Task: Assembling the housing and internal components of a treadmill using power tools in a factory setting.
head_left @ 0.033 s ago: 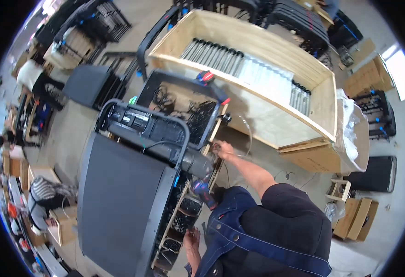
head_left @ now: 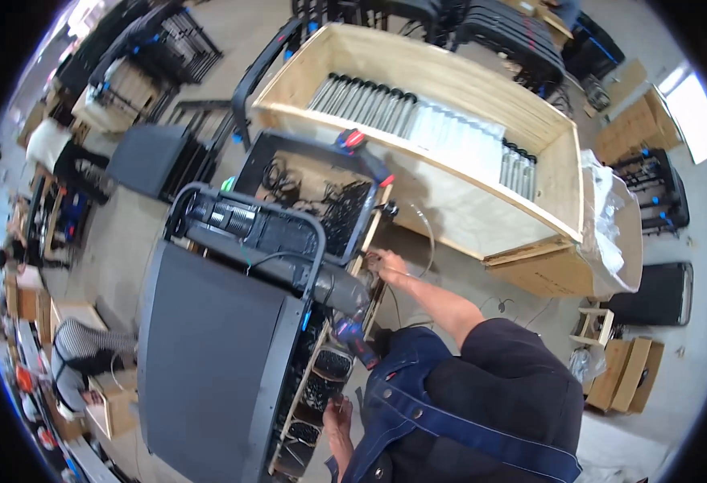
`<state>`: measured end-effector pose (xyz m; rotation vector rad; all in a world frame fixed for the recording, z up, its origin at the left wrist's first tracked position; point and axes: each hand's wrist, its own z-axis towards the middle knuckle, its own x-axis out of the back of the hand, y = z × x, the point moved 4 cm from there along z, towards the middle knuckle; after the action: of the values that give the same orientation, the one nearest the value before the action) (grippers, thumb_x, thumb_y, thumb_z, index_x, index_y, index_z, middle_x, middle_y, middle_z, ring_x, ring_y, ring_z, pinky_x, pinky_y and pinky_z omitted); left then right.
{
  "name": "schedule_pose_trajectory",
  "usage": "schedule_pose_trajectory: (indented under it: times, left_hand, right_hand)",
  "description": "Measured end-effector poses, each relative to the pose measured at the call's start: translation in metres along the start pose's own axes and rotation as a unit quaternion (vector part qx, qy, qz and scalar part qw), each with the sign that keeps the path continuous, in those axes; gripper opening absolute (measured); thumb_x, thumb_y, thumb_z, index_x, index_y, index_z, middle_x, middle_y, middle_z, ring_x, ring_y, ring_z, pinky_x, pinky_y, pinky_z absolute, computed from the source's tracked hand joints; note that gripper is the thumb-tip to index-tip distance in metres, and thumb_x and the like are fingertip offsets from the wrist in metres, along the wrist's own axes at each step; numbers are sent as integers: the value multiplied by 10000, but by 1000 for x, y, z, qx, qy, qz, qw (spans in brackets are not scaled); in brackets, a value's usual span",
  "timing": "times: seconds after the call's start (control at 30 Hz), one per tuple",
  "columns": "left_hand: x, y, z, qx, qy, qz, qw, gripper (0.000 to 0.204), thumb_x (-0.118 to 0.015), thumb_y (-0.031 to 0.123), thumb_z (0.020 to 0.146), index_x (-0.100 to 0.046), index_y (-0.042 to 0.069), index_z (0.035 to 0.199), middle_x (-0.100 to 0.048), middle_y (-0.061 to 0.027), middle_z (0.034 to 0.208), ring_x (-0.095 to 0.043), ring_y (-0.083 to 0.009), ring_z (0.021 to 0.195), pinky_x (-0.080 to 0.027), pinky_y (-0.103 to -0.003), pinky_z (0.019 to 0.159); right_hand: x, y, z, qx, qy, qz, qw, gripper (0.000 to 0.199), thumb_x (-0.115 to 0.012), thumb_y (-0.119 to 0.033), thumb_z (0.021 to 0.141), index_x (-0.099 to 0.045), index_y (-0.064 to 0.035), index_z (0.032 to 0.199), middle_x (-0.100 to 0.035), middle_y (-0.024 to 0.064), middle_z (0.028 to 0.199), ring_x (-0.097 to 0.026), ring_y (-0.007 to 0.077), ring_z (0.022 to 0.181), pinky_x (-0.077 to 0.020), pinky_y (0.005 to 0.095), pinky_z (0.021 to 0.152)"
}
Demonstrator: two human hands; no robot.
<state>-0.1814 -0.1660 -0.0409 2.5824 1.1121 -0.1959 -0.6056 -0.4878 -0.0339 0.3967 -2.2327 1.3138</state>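
My right hand (head_left: 385, 263) reaches over the edge of a wooden parts cart, fingers curled around something too small to make out. Below it, beside the cart's row of small parts bins (head_left: 333, 364), my left hand (head_left: 338, 417) is closed with the fingertips together; what it holds, if anything, is hidden. The bins contain small hardware. Between my hands a cordless power driver (head_left: 355, 341) rests on the cart's near edge. Left of the cart is a machine with a wide dark-grey deck (head_left: 208, 346), a curved black tube frame (head_left: 315, 233) and an exposed motor (head_left: 229, 217).
A black tray (head_left: 245, 173) of cables and black parts sits ahead, a second power driver (head_left: 367, 158) at its corner. Beyond stands a large wooden crate (head_left: 442, 173) of metal tubes. Cardboard boxes (head_left: 623, 374) are at right; people (head_left: 80, 362) work at left.
The whole view has shifted slightly. Both hands stay at nearly the same spots on the cart, with no clear change of grip.
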Motion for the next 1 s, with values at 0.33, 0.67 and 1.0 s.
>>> schedule_pose_trajectory:
  times: [0.33, 0.67, 1.0]
  left_hand:
    - [-171, -29, 15, 6, -180, 244, 953, 493, -671, 312, 982, -542, 21, 1358, -687, -97, 1095, -689, -252, 996, -548, -396, 895]
    - [-231, -126, -17, 13, 60, 524, 850, 491, -591, 303, 1002, -547, -19, 1371, -661, -163, 1219, -641, -260, 1029, -527, -360, 919]
    - [-384, -172, -85, 66, 250, 284, 923, 473, -585, 340, 1018, -601, -4, 1343, -721, -126, 1115, -638, -142, 803, -512, -288, 687]
  right_hand:
    - [255, -118, -86, 135, -242, 154, 948, 475, -752, -310, 894, -683, 20, 1228, -730, 96, 1054, -704, 158, 869, -589, 324, 784]
    - [348, 76, 363, -131, -15, 406, 904, 379, -714, -260, 930, -639, 32, 1158, -702, 125, 947, -704, 202, 801, -600, 323, 704]
    - [174, 160, 477, -277, -9, 314, 908, 320, -856, -119, 724, -629, 35, 888, -632, 105, 751, -602, 187, 590, -477, 355, 449]
